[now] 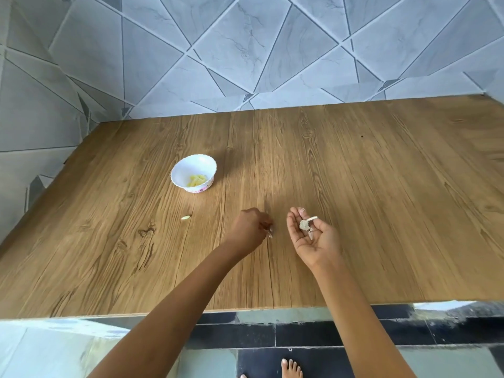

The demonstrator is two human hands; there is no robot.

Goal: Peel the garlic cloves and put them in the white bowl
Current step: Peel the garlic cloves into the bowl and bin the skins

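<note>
Table (pixel 354 186) mostly bare; right half and far edge open. Obstacles: white bowl (pixel 194 173) left of centre, loose clove (pixel 185 217) nearer the front edge.

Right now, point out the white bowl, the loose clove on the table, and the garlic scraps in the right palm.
white bowl (pixel 178 173): head view, inner left wall.
loose clove (pixel 185 217): head view, its middle.
garlic scraps (pixel 305 224): head view, pale lump on the open right palm.

Wooden table (pixel 354 214), tiled wall (pixel 245 45)
</note>
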